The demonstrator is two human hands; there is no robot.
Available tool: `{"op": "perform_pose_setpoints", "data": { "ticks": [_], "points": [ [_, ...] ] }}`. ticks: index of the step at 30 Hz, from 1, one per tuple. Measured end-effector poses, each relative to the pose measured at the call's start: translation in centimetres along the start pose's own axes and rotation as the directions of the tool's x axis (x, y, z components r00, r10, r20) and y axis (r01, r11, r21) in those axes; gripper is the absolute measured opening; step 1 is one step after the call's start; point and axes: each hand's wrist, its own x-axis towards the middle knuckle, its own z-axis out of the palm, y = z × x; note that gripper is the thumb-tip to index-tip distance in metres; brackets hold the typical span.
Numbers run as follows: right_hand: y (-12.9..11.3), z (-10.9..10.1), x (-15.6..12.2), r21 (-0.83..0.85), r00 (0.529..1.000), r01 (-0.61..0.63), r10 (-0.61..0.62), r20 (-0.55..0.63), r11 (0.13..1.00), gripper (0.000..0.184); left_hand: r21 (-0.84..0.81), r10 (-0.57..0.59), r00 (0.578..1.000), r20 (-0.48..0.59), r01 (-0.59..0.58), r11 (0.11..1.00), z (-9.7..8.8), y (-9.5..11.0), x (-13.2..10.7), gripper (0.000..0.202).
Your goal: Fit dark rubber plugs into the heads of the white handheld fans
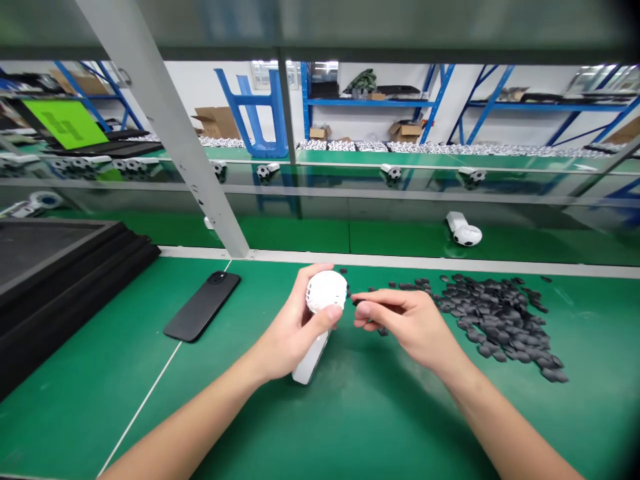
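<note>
My left hand (295,327) is wrapped around a white plastic device with a round head (326,291) and a flat rectangular body (311,360) slanting down below it. Close by on its right, my right hand (405,323) pinches a small black piece (357,302) between thumb and fingertips, a short gap from the round head. A pile of small black pieces (495,317) lies on the green mat to the right, with a few strays near my right hand.
A black phone (203,307) lies to the left, beside stacked black trays (65,287). Behind a white rail (375,259), a green conveyor carries white devices with football-patterned heads (465,231). A slanted white post (175,133) rises at left. A blue stool (257,113) stands farther back.
</note>
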Motion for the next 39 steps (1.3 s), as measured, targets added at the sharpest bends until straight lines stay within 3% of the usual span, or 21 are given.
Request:
{"op": "perform_pose_setpoints", "data": {
  "ticks": [3, 6, 11, 17, 25, 29, 34, 39],
  "points": [
    [-0.4, 0.9, -0.6, 0.099, 1.000, -0.022, 0.021, 0.008, 0.995, 0.020, 0.265, 0.075, 0.997, 0.003, -0.073, 0.961, 0.1, 0.4, -0.6, 0.055],
    [-0.5, 1.7, -0.9, 0.070, 1.000, 0.026, -0.025, -0.002, 0.997, 0.015, 0.392, 0.130, 0.991, -0.003, -0.119, 0.912, 0.4, 0.0, -0.8, 0.065],
    [-0.8, 2.5, -1.3, -0.083, 0.993, 0.084, -0.091, -0.078, 0.993, 0.013, 0.454, 0.142, 0.987, -0.078, -0.092, 0.886, 1.2, -1.1, -0.5, 0.090],
    [-0.7, 2.0, -1.3, -0.184, 0.991, 0.067, -0.087, -0.103, 0.981, 0.017, 0.498, 0.173, 0.979, -0.108, -0.097, 0.861, 1.7, -1.3, 0.0, 0.078],
    [-0.4, 1.8, -1.1, -0.179, 0.996, 0.020, -0.035, -0.082, 0.984, 0.014, 0.536, 0.187, 0.978, -0.088, -0.112, 0.837, 1.5, -1.0, 0.2, 0.073],
    [-0.1, 1.7, -0.6, -0.214, 0.992, 0.095, -0.110, -0.059, 0.972, 0.017, 0.465, 0.096, 0.994, -0.058, -0.058, 0.883, 1.2, -0.5, 1.0, 0.069],
    [0.5, 0.8, 0.1, -0.351, 0.962, 0.271, -0.245, 0.118, 0.896, 0.022, 0.239, 0.041, 0.999, -0.021, -0.035, 0.970, -0.5, -0.3, 2.0, 0.052],
    [2.9, -0.8, 2.0, -0.605, 0.953, 0.255, -0.303, 0.024, 0.754, 0.028, -0.137, 0.004, 0.988, -0.153, -0.025, 0.990, -3.3, -1.5, 3.0, 0.041]
  ]
}}
